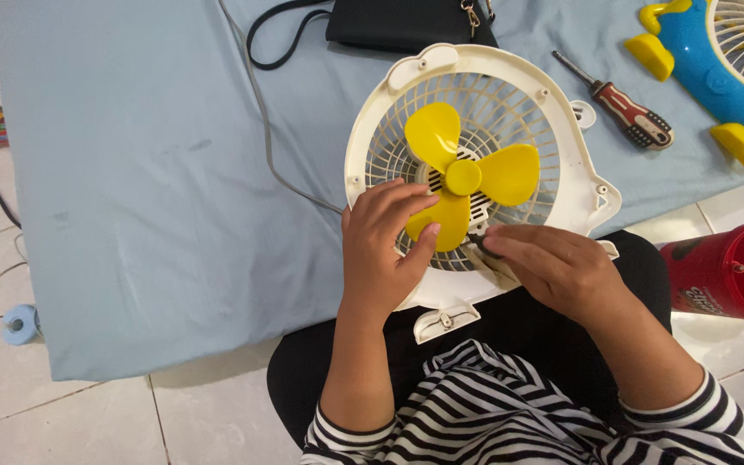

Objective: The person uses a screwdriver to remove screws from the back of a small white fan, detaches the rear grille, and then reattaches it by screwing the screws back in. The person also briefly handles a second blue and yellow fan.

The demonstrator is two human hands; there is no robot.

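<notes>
We cannot make out the lower part of the round cream plastic fan housing (553, 129) — both hands lie over it. It lies flat on the pale blue cloth (157, 172), its open face up toward us, the near edge over the lap. The three-bladed yellow plastic propeller (462, 172) sits at its centre, one blade pointing to the person. The left hand (381, 250) rests with fingers spread, fingertips on that near blade. The right hand (561, 263) has fingers together, pinching a small dark piece at the grille — what it is, we cannot tell. A red-handled screwdriver (626, 108) lies beside the housing.
</notes>
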